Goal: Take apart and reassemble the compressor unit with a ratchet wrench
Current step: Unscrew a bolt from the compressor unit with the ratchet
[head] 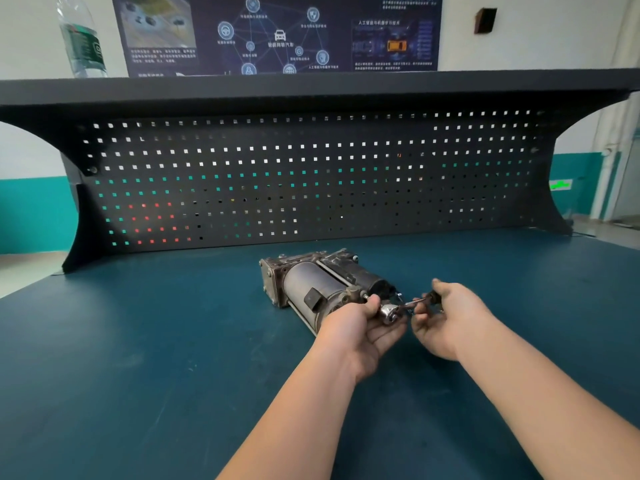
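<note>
The compressor unit (311, 282), a worn grey metal body with two cylinders side by side, lies on the blue-green workbench (156, 341) near its middle. A chrome ratchet wrench (398, 308) sits at the unit's near end. My left hand (360, 327) grips the wrench's round head with thumb and fingers, against the near end of the unit. My right hand (446, 317) holds the wrench's dark handle, fingers curled round it. The fastener under the head is hidden by my left hand.
A black perforated back panel (311, 174) rises behind the bench, with a dark shelf (311, 86) on top. A plastic water bottle (81, 36) stands on the shelf at the left. A poster hangs on the wall behind.
</note>
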`<control>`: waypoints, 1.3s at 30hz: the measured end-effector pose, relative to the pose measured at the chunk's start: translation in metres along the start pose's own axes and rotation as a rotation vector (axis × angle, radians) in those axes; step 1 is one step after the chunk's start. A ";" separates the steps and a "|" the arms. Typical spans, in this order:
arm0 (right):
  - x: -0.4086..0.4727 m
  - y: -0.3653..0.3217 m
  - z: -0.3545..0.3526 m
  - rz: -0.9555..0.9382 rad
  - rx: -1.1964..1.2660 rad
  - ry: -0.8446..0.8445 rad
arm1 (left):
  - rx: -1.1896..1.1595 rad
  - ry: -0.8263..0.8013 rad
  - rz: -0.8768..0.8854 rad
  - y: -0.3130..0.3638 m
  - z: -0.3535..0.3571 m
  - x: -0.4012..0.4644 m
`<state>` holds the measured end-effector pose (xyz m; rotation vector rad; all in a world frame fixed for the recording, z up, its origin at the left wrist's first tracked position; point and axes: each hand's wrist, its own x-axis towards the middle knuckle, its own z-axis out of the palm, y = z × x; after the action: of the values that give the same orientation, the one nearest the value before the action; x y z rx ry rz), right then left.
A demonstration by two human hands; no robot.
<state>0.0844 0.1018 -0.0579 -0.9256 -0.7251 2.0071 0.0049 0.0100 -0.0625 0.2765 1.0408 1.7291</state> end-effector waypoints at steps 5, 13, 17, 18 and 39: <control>-0.014 -0.002 0.011 -0.612 -0.222 -0.148 | -0.037 -0.018 0.001 0.002 -0.002 0.001; -0.018 -0.001 0.012 -0.867 -0.517 -0.184 | -0.032 -0.046 -0.012 0.003 -0.005 0.001; -0.001 0.001 0.003 -0.111 -0.076 0.002 | -0.043 -0.036 -0.012 0.001 -0.001 0.002; 0.000 0.003 0.002 -0.012 -0.008 0.018 | -0.042 -0.034 -0.012 0.000 -0.001 0.002; 0.004 0.007 0.005 -0.319 -0.098 0.037 | -0.068 0.004 -0.009 -0.002 -0.001 0.001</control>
<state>0.0757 0.1006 -0.0620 -0.8418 -0.8962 1.6838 0.0051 0.0103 -0.0644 0.2252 0.9828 1.7536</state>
